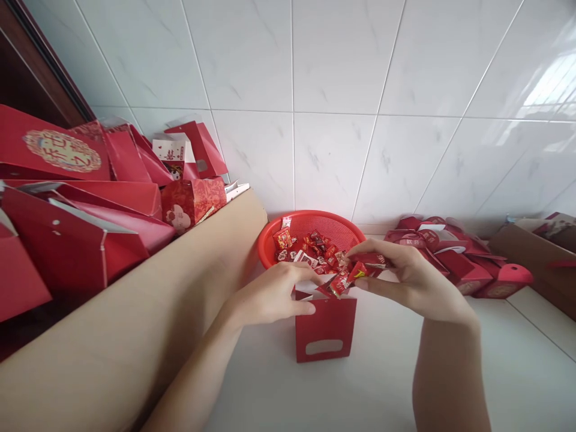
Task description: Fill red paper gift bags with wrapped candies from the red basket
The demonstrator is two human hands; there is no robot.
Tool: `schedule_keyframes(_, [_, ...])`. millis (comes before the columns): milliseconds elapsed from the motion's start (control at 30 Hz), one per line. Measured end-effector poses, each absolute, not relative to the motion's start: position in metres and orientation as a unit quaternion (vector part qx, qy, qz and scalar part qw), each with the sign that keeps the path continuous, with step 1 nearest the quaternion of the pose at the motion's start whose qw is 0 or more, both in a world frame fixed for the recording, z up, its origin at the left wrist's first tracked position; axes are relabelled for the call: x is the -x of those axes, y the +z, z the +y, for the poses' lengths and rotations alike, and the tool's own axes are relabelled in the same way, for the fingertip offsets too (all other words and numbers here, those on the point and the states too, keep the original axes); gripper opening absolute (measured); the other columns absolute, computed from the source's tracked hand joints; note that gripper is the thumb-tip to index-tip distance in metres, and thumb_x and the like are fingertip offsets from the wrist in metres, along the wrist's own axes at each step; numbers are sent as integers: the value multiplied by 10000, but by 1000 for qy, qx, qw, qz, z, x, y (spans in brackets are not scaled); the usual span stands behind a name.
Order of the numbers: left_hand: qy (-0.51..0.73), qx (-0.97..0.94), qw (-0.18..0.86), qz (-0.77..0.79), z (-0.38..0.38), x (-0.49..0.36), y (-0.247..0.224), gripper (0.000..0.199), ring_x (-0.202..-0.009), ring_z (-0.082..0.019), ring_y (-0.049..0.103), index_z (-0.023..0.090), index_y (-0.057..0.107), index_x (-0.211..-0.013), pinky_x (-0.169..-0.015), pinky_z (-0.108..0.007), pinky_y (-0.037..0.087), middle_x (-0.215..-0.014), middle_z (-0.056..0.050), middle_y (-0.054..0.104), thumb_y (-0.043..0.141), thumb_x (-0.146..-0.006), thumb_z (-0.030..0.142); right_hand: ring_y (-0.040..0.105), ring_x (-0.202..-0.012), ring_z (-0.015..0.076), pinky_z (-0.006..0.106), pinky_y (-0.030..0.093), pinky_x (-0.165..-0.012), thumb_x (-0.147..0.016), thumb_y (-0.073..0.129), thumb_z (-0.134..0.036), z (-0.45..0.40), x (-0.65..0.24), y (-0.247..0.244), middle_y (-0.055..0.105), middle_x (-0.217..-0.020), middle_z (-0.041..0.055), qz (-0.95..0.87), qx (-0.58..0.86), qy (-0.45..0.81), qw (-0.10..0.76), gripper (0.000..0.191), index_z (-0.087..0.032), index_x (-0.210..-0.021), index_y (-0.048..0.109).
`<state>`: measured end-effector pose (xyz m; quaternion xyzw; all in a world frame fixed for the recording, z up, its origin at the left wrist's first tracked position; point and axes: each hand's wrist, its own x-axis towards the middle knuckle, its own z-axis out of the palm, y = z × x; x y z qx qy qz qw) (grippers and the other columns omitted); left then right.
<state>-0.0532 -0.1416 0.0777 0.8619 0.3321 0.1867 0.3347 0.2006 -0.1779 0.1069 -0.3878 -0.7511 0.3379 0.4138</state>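
Note:
A red paper gift box (324, 327) with an oval cut-out low on its front stands upright on the white surface, its top open. My left hand (274, 294) grips its upper left edge, thumb over the front and fingers behind the rim. Just above the opening, my right hand (405, 279) is closed on several wrapped candies (345, 279) in red wrappers. Right behind the box, a red plastic basket (333, 221) holds more small wrapped candies (317, 247). How full the box is inside cannot be seen.
A large cardboard carton (198, 264) full of red paper boxes (121, 231) runs along the left. Folded red boxes (463, 255) are heaped at the back right, beside another cardboard box (528, 258). The tiled wall (333, 156) rises behind the basket.

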Motion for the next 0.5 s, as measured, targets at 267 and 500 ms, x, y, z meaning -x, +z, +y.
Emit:
schedule_keyframes(267, [172,-848,343,367,-141,50,82,260,-914,-215,681,211,728,-1034,-774,-276,508,-986,-25,747,644,-888,410,712,-919,214,317,582,-818,-862,687,-273,-177,-202,106,748,-1046,36,-786,410,284,366,240,-240,-1100,688])
schedule_keyframes(500, [203,-848,320,371,-143,40,69,274,-974,-226,683,235,703,-1101,-807,-288,528,-1090,-15,744,683,-832,283,708,-832,189,292,571,-724,-866,628,-191,-162,-187,97,748,-968,12,-792,426,249,359,228,-238,-1086,664])
